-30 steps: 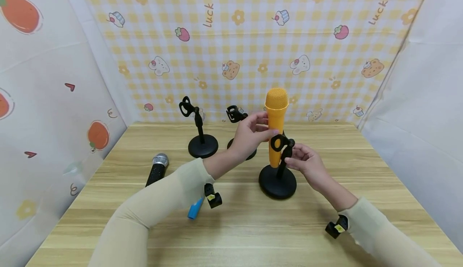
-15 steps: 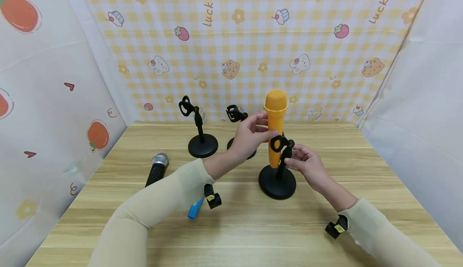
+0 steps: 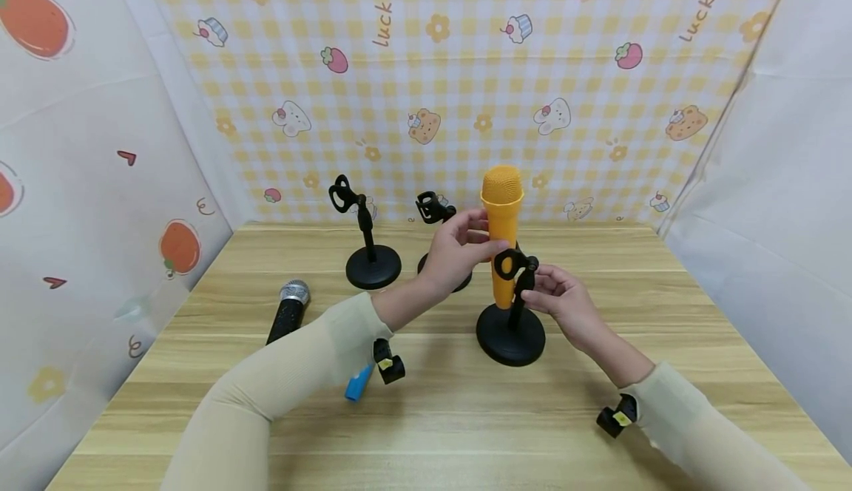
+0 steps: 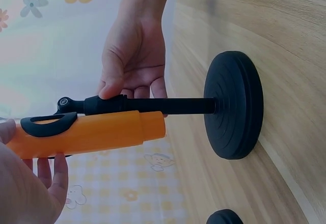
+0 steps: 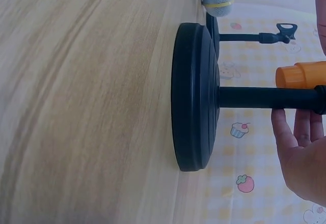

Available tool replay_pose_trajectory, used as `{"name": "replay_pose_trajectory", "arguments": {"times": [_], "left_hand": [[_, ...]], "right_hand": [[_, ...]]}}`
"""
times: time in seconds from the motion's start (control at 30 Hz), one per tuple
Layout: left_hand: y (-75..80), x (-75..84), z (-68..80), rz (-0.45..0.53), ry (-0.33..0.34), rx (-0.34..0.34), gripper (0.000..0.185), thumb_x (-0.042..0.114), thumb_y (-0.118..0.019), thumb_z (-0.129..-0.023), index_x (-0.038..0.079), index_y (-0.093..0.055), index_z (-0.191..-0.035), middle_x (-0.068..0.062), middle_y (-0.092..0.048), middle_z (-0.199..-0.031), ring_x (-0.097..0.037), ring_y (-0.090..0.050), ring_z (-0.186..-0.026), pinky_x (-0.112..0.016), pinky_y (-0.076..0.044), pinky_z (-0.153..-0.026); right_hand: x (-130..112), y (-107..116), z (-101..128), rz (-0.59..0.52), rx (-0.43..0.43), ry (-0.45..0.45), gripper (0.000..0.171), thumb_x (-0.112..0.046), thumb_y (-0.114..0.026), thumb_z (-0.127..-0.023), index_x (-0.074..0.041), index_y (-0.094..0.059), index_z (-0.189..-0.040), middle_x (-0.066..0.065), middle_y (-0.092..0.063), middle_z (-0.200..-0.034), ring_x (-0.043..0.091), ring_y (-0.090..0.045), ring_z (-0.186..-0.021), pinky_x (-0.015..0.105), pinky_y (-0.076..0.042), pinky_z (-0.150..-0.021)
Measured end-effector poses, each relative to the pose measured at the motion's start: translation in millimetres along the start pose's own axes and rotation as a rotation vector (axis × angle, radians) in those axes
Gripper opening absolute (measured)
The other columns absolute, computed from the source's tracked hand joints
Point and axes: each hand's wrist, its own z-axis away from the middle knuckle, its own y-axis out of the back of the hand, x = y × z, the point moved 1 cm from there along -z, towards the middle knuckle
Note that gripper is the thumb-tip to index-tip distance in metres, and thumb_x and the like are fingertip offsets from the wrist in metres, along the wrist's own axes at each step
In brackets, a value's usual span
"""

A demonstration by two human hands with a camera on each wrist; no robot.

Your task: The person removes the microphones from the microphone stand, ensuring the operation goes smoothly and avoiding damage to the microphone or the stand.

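Note:
In the head view my left hand point(image 3: 455, 253) holds an orange microphone point(image 3: 502, 214) by its body, thumb on the near side, mesh head up. Its handle lies against the ring clip of a black desk microphone stand point(image 3: 511, 336). The left wrist view shows the black clip point(image 4: 50, 126) along the orange handle; I cannot tell whether the ring goes fully round it. My right hand point(image 3: 566, 306) grips the stand's upright stem point(image 4: 170, 106) between thumb and fingers, just below the clip joint. The round base point(image 5: 193, 99) sits flat on the table.
Two more black stands, one at the back left point(image 3: 373, 268) and one partly behind my left hand point(image 3: 433, 208), stand on the wooden table point(image 3: 479, 432). A black microphone with a silver head point(image 3: 291, 306) and a blue microphone point(image 3: 359, 383) lie left, partly under my left arm.
The orange microphone's head has shifted slightly left, and the clip and top of the stem have moved a little left with it. Both hands keep their hold; the stand's base stays put.

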Motion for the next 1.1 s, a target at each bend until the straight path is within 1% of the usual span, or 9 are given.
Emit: {"name": "replay_pose_trajectory", "arguments": {"times": [0.27,0.6,0.87,1.1], "left_hand": [[1.8,-1.4,0.8,0.005,-0.011,0.008,0.04,0.004,-0.074,-0.086,0.002,-0.059,-0.124,-0.012,-0.06,-0.111,-0.028,-0.062,-0.095,-0.039,-0.057,-0.078],[1.9,-2.7,2.1,-0.007,-0.005,0.03,0.04,0.006,-0.075,-0.086,0.004,-0.06,-0.123,-0.011,-0.061,-0.111,-0.025,-0.06,-0.095,-0.035,-0.056,-0.078],[1.1,-3.0,2.2,-0.024,-0.018,0.044,0.039,0.007,-0.076,-0.084,0.004,-0.061,-0.12,-0.01,-0.061,-0.11,-0.023,-0.059,-0.095,-0.034,-0.053,-0.081],[-2.3,-2.5,2.1,-0.025,-0.033,0.053,0.039,0.008,-0.077,-0.084,0.003,-0.061,-0.118,-0.008,-0.061,-0.11,-0.023,-0.058,-0.096,-0.034,-0.052,-0.081]], "right_hand": [[0.6,-1.5,0.1,-0.006,0.007,-0.008,0.025,0.001,-0.069,-0.089,-0.019,-0.064,-0.103,-0.003,-0.069,-0.096,0.012,-0.066,-0.091,0.032,-0.055,-0.082],[0.5,-3.2,0.3,0.012,0.006,0.011,0.025,0.001,-0.069,-0.088,-0.017,-0.063,-0.105,-0.003,-0.068,-0.096,0.012,-0.066,-0.09,0.029,-0.055,-0.08],[1.7,-3.1,-0.4,0.036,-0.007,0.04,0.025,0.001,-0.069,-0.088,-0.014,-0.064,-0.108,-0.001,-0.068,-0.098,0.013,-0.066,-0.091,0.029,-0.055,-0.081],[1.4,-3.1,-0.1,0.048,0.005,0.05,0.025,0.001,-0.07,-0.088,-0.014,-0.064,-0.107,-0.001,-0.068,-0.098,0.014,-0.065,-0.09,0.028,-0.055,-0.08]]}}
